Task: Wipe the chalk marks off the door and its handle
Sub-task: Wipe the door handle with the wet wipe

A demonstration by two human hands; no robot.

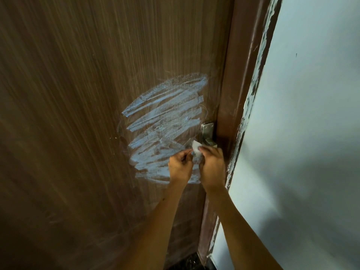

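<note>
covering a broad patch of the dark wood-grain door (78, 94), the chalk marks (165, 121) run in pale blue-white slanting bands, stacked one under another from above the handle (208, 133) down to below the hands. the strokes are wide and grainy, with thin curved scratch lines looping around their edges. the handle is a silvery metal plate with screws near its top and a blocky lever part below, set at the door's right edge just beside the frame; whether chalk sits on it cannot be told. a small white wipe (196, 150) is held in front of the lower strokes, just below and left of the handle. the left hand (180, 168) has its grip pinched closed on the wipe's left edge, and the right hand (212, 168) has its grip curled closed on the right side of the same wipe, the two hands almost touching. both bare forearms reach up from the bottom of the view. the door frame (239, 75) is a smooth reddish brown, and along its outer edge the paint line looks ragged and chipped. to the right stands a pale blue-grey wall (311, 114), with a soft shadow across its lower part. a dark speckled floor (191, 260) shows at the foot of the door.
</note>
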